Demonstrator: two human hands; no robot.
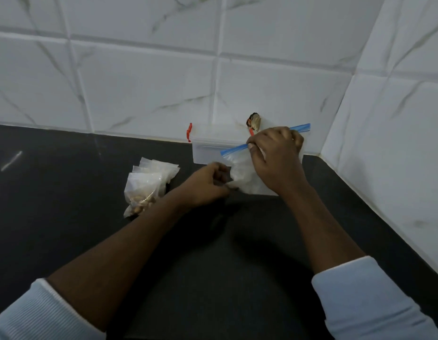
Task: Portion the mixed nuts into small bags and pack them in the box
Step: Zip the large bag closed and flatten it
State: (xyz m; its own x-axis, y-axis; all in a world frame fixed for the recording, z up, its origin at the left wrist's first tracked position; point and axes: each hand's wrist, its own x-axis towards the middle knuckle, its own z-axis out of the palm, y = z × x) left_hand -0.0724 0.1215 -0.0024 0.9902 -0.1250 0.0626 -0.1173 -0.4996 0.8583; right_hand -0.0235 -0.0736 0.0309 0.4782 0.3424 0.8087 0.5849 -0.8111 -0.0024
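Note:
A large clear zip bag (pixel 245 175) with a blue seal strip stands tilted on the dark counter in front of a clear plastic box (pixel 208 149) with red clips. My right hand (pixel 274 158) grips the blue strip at the bag's top. My left hand (pixel 208 184) is closed at the bag's lower left corner and pinches the plastic there. A pile of small clear bags (pixel 146 185) lies to the left; the nearest one holds mixed nuts at its bottom. What the large bag contains is hidden by my hands.
The dark counter (pixel 213 253) runs into a corner of white marbled wall tiles at the back and right. A small dark object (pixel 254 120) sits against the back wall behind the box. A pale streak (pixel 10 161) marks the counter far left.

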